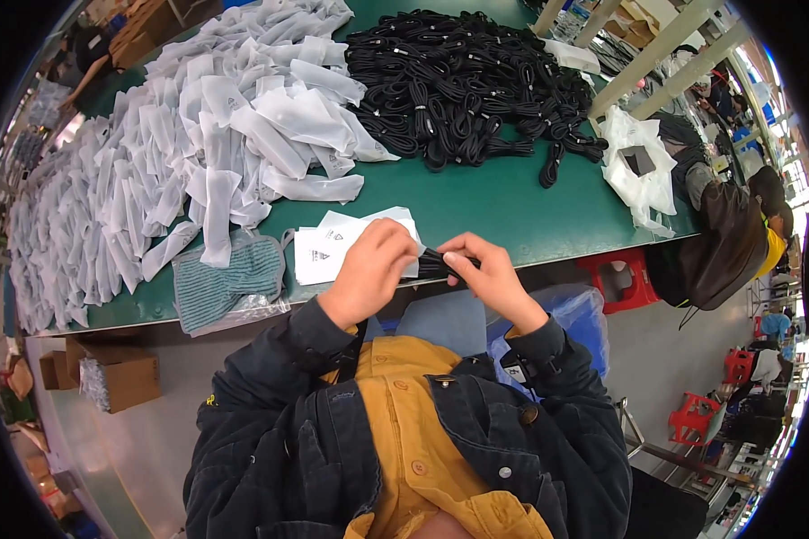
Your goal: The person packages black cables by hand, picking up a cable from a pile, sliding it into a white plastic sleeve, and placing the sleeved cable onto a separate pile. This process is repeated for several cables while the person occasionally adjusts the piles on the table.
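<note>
My right hand (493,277) pinches a coiled black cable (433,262) at the table's front edge. My left hand (374,268) is closed at the cable's left end, over a stack of flat white translucent bags (319,255). Its fingers seem to grip the mouth of a bag, whose edge meets the cable there; the fingertips are partly hidden. Beyond my hands lies a heap of coiled black cables (458,76), with one coil (553,165) lying apart at its near side. To the left spreads a large heap of filled white bags (211,135).
A teal knitted cloth (227,280) lies on the green table (458,205) left of the bag stack. A crumpled white plastic bag (640,171) sits at the right end. Beneath stand a red stool (618,286), a blue lined bin (580,331) and a cardboard box (128,379).
</note>
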`<state>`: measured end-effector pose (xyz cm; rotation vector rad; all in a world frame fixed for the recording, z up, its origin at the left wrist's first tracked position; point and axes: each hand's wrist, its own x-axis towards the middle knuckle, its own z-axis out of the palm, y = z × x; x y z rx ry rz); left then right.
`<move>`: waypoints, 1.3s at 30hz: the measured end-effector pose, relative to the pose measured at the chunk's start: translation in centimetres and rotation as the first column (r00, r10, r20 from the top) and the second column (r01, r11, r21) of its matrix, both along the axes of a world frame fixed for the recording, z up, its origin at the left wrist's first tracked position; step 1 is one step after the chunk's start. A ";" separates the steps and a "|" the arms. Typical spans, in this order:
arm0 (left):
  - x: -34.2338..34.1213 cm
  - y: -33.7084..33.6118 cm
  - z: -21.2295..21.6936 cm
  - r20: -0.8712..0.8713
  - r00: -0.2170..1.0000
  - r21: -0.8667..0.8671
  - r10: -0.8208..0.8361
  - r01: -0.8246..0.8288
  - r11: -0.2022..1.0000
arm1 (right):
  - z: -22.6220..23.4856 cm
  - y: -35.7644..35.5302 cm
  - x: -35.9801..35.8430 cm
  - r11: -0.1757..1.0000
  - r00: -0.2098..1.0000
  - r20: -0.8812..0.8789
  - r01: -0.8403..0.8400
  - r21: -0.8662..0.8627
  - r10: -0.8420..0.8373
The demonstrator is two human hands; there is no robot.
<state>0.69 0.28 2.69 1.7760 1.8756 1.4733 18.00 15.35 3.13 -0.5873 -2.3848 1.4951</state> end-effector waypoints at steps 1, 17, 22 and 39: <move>-0.1 0.2 0.2 -0.134 0.990 0.041 -0.043 0.049 0.998 | 0.2 0.2 -0.4 0.946 0.982 0.173 0.130 -0.296 -0.081; -2.3 0.8 0.7 0.054 0.995 0.101 0.086 -0.091 0.991 | 3.6 -0.9 -1.1 0.902 0.907 -0.343 -0.085 0.423 0.246; -2.0 0.4 1.6 0.141 0.990 0.039 0.021 -0.027 0.999 | 4.8 -0.1 -3.5 0.742 0.858 -0.247 -0.206 0.638 0.450; -7.4 3.6 7.1 0.801 0.563 0.107 -0.205 0.203 0.973 | 7.9 -0.2 -8.5 0.828 0.792 -0.499 -0.015 0.560 0.351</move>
